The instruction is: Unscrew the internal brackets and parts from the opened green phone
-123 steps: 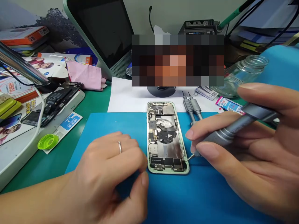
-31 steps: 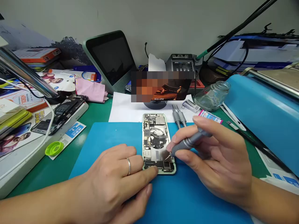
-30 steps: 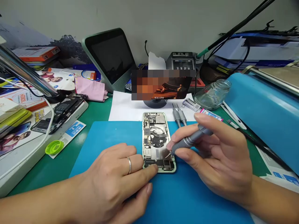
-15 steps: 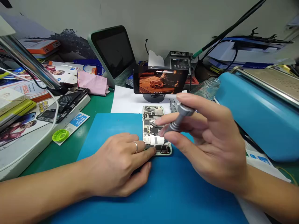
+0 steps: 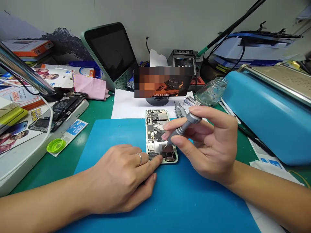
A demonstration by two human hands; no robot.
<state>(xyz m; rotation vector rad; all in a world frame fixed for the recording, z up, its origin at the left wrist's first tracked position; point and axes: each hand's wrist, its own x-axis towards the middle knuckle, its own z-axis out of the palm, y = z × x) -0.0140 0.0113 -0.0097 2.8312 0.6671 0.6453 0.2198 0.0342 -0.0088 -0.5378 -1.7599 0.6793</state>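
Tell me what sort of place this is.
Probably a phone repair bench: an opened phone with bare inner parts lies on a blue mat, the right hand holds a grey screwdriver over it, and two similar screwdrivers lie just beyond.

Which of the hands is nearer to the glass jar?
Right: the right hand is in front of the glass jar; the left hand is farther off, at the opened phone.

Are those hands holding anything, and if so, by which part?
The right hand holds a grey screwdriver by its handle, pinched near the bit end. The left hand holds nothing; it touches the opened phone.
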